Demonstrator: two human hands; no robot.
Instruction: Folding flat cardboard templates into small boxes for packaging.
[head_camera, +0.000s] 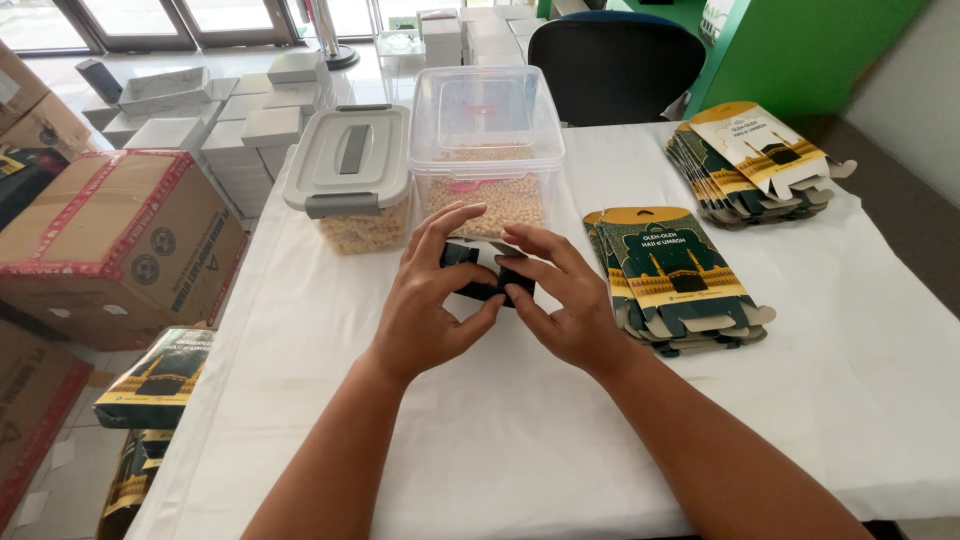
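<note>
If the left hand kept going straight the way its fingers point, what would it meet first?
Probably the open clear container of pale beans just beyond the small dark box that the left hand and right hand hold; depth is unclear.

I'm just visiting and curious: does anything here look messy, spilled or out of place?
Nothing is spilled or damaged. Only oddity: a folded box hangs off the table edge at left. Both hands hold a small dark carton.

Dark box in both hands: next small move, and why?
Probably keep squaring the dark box open. Both the left hand and right hand pinch it from opposite sides above the white tablecloth, and it looks only partly formed, like one taken from the flat stack beside it. The open tub of beige bits sits just behind.
</note>
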